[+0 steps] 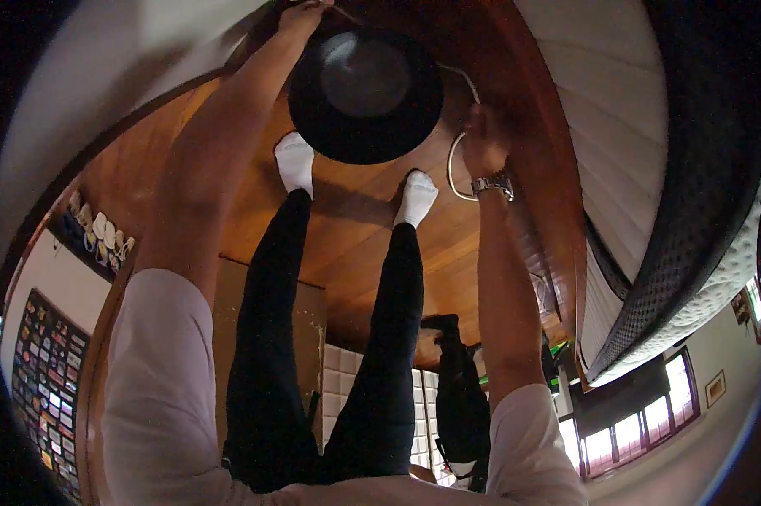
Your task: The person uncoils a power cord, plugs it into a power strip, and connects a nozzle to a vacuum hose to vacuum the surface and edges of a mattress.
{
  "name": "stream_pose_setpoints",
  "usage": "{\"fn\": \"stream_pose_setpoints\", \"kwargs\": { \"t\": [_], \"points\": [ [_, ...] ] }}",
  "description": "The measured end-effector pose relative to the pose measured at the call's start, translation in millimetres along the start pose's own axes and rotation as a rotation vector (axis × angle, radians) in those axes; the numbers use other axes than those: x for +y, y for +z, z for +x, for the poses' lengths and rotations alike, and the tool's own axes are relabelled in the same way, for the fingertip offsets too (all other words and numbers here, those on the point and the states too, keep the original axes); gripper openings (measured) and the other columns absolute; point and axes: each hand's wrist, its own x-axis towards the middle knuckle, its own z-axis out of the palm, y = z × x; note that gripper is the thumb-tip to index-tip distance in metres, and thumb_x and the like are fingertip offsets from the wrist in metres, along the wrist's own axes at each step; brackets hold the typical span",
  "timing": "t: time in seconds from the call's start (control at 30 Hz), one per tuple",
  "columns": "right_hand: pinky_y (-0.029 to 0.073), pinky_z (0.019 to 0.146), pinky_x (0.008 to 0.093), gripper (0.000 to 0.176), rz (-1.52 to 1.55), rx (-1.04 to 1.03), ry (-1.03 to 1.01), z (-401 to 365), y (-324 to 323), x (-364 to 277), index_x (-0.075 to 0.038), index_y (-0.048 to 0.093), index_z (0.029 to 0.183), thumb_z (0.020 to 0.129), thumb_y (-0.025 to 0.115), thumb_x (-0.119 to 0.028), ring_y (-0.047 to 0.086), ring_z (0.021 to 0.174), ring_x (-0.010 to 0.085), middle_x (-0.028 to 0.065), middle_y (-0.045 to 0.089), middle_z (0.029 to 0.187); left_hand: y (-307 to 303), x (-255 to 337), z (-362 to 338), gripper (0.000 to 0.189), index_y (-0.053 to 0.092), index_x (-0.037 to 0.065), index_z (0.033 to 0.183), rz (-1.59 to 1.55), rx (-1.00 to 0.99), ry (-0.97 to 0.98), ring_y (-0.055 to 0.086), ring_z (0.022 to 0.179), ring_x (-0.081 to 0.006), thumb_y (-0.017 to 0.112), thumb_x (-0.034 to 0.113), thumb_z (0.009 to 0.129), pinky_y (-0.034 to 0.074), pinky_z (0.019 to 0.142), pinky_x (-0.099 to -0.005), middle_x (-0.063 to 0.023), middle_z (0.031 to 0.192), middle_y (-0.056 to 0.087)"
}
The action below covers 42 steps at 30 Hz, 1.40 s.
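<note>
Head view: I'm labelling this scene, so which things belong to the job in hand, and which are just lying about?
Probably the job:
white cable, running to the right hand
round black object, near the left hand

Apparently just lying about:
shoes, at left
mattress, at right
framed picture, lower right

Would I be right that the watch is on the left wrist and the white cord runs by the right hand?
Not quite: the head view shows the watch on the right wrist; the white cord does run by the right hand.
</note>
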Motion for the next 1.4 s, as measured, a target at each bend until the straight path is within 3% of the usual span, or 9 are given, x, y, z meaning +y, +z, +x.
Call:
{"fn": "stream_pose_setpoints", "kwargs": {
  "t": [0.3,0.4,0.53,0.67,0.77,0.87,1.03,1.13,1.4],
  "points": [
    [0.054,0.079,0.045,0.028,0.081,-0.14,0.068,13.0,2.0,3.7,-0.006,0.071,0.106,0.105,0.055,-0.029,0.069,0.085,0.0337,0.0136,0.073,0.092,0.0,-6.1,1.0,0.05,0.067,0.003,0.128,0.116,0.079,0.043,0.066,0.108,-0.0255,0.078,0.034,0.091,0.05,0.098,-0.0415,-0.0117,0.124,0.068],
    [0.055,0.084,0.0467,0.027,-0.244,0.022,-0.486,13.2,7.4,21.2,-0.007,0.071,0.112,0.103,0.058,-0.029,0.07,0.09,0.0366,0.0158,0.074,0.104,-1.4,-7.3,2.3,0.052,0.068,0.004,0.128,0.14,0.086,0.051,0.065,0.11,-0.0253,0.079,0.037,0.09,0.049,0.099,-0.0413,-0.0114,0.126,0.068],
    [0.053,0.095,0.0504,0.03,-0.112,-0.051,-0.116,-8.7,2.2,2.3,-0.008,0.068,0.124,0.1,0.061,-0.024,0.067,0.105,0.0402,0.0188,0.071,0.116,-12.5,-5.9,-3.7,0.055,0.068,0.004,0.129,0.19,0.046,0.038,0.064,0.113,-0.0251,0.081,0.04,0.089,0.047,0.101,-0.0409,-0.0111,0.129,0.067],
    [0.043,0.109,0.0592,0.046,-0.384,0.016,-0.326,-85.4,-54.3,-22.8,0.0,0.057,0.138,0.1,0.061,-0.025,0.055,0.125,0.0485,0.0275,0.058,0.138,-54.3,22.3,-35.1,0.059,0.068,0.004,0.129,0.339,-0.22,-0.085,0.064,0.116,-0.0248,0.082,0.044,0.088,0.045,0.102,-0.0405,-0.0107,0.133,0.067],
    [0.034,0.118,0.0574,0.055,-0.228,-0.187,0.015,-186.4,-111.7,-54.1,-0.002,0.044,0.151,0.106,0.05,-0.031,0.036,0.144,0.0476,0.0277,0.044,0.153,-63.4,95.8,-115.5,0.069,0.061,-0.002,0.138,0.852,0.003,-0.063,0.066,0.119,-0.0279,0.081,0.042,0.088,0.049,0.103,-0.0394,-0.0177,0.125,0.071],
    [0.041,0.109,0.0571,0.043,-0.12,-0.224,0.106,-285.3,-195.9,-84.8,-0.002,0.061,0.135,0.101,0.058,-0.029,0.052,0.129,0.0462,0.0251,0.057,0.14,-102.4,161.0,-200.0,0.046,0.067,0.002,0.121,1.112,-0.214,0.082,0.068,0.098,-0.0345,0.067,0.041,0.097,0.052,0.091,-0.046,-0.0166,0.106,0.072],
    [0.055,0.089,0.0528,0.034,0.207,-0.472,0.702,-455.5,-299.5,-114.0,-0.006,0.071,0.11,0.098,0.058,-0.034,0.068,0.103,0.0442,0.0197,0.073,0.113,-159.2,229.1,-363.5,0.046,0.069,0.005,0.106,0.764,-0.281,-0.339,0.059,0.08,-0.0189,0.055,0.049,0.103,0.049,0.075,-0.0363,-0.003,0.092,0.067],
    [0.057,0.088,0.0518,0.039,0.494,-0.343,0.926,-530.8,-339.8,-121.0,-0.005,0.073,0.105,0.095,0.058,-0.039,0.071,0.096,0.0448,0.0246,0.074,0.102,-226.7,181.7,-363.7,0.03,0.075,0.011,0.095,1.941,-0.715,0.142,0.062,0.07,-0.0195,0.047,0.02,0.103,0.055,0.065,-0.0408,-0.0049,0.078,0.068],
    [0.052,0.097,0.0499,0.039,0.59,-0.056,1.223,-635.0,-305.9,-10.8,-0.006,0.074,0.116,0.096,0.06,-0.036,0.068,0.109,0.0428,0.023,0.072,0.115,-88.1,253.7,-480.5,0.023,0.063,0.012,0.114,1.25,-0.842,-0.296,0.063,0.084,-0.0168,0.057,0.033,0.106,0.049,0.073,-0.0299,-0.003,0.097,0.066]
  ]
}}
